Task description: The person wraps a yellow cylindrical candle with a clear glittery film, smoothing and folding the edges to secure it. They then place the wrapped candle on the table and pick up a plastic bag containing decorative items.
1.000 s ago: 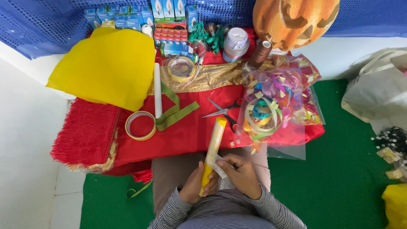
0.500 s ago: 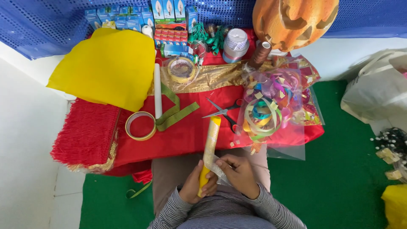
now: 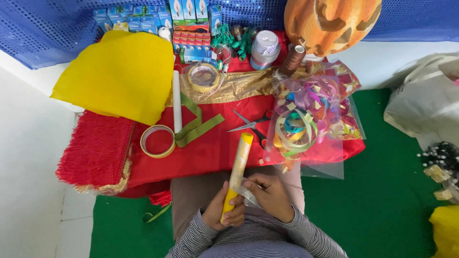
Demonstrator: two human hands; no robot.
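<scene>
Head view | yellow roll (image 3: 237, 171) gripped low by left hand (image 3: 224, 215) | clear tape strip (image 3: 248, 195) pinched against it by right hand (image 3: 270, 195) | scissors (image 3: 252, 125) just beyond

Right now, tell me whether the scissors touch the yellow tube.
Apart. The head view shows red cloth between the scissors and the yellow tube in both hands.

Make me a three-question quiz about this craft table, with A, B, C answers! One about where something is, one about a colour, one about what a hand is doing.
1. Where do the scissors lie?
A. on the red cloth
B. on the green floor
C. inside the pumpkin

2. What colour is the big sheet at the upper left?
A. pink
B. yellow
C. black

3. What is the left hand doing?
A. resting flat
B. cutting ribbon
C. gripping the yellow tube

Answers: 1 A, red shows all around the blades. 2 B, it is plainly yellow. 3 C, its fingers wrap the tube's lower end.
</scene>
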